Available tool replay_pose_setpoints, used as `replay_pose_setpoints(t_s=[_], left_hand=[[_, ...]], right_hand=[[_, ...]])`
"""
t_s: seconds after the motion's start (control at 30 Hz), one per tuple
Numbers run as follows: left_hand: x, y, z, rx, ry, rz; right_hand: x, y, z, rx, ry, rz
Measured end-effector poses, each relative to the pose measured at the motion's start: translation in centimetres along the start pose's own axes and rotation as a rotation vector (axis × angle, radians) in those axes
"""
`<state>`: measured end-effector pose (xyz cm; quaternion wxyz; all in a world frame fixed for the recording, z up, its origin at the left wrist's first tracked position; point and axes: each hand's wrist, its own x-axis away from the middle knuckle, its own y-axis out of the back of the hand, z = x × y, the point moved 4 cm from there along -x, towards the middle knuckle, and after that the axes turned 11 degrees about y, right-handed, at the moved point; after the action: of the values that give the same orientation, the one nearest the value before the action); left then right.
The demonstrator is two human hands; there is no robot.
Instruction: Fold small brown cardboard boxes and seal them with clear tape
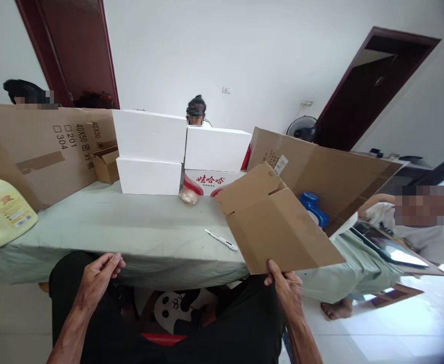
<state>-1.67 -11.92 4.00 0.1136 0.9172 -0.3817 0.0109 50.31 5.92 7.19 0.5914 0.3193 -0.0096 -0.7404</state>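
My right hand (pixel 285 288) pinches the lower edge of a flat brown cardboard piece (pixel 278 227), thumb on top and fingers underneath. The cardboard tilts up over the right part of the table, with slits cut near its upper end. My left hand (pixel 101 270) is over my left thigh by the table's front edge, fingers curled in and thumb pressed against them; nothing shows in it. A white utility knife (pixel 222 240) lies on the pale green tablecloth (pixel 149 222), left of the cardboard. Behind it rests a small clear-wrapped bundle (pixel 188 196).
Stacked white boxes (pixel 149 136) stand at the back, beside a small open carton (pixel 108 164). Large cardboard panels (pixel 55 151) flank both sides. A yellow jug (pixel 4 212) is at left, a blue-capped bottle (pixel 315 208) at right. Other people sit behind and to the right.
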Motion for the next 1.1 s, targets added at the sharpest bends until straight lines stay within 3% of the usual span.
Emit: replay_pose_setpoints(t_s=[0.13, 0.33, 0.57, 0.83, 0.97, 1.1], left_hand=[[-0.1, -1.4, 0.2, -0.109, -0.061, 0.026], [-0.3, -4.5, -1.1, -0.377, -0.251, 0.023], [-3.3, -7.9, -1.6, -0.528, -0.391, 0.111], [-6.3, -10.4, 0.0, -0.643, -0.405, 0.206], [-7.1, -11.6, 1.2, -0.633, -0.402, 0.195], [-7.8, -12.4, 2.4, -0.633, -0.39, 0.088]], right_hand=[[-3.0, 0.6, -1.6, 0.125, 0.007, -0.116], [-5.3, -1.5, -3.8, 0.181, -0.02, -0.099], [-6.4, -3.4, -4.4, 0.283, 0.026, -0.065], [-8.0, -4.0, -4.6, 0.422, 0.032, -0.017], [-11.6, -4.3, -4.2, 0.507, 0.007, -0.019], [-17.3, -6.1, -3.5, 0.576, -0.005, -0.023]])
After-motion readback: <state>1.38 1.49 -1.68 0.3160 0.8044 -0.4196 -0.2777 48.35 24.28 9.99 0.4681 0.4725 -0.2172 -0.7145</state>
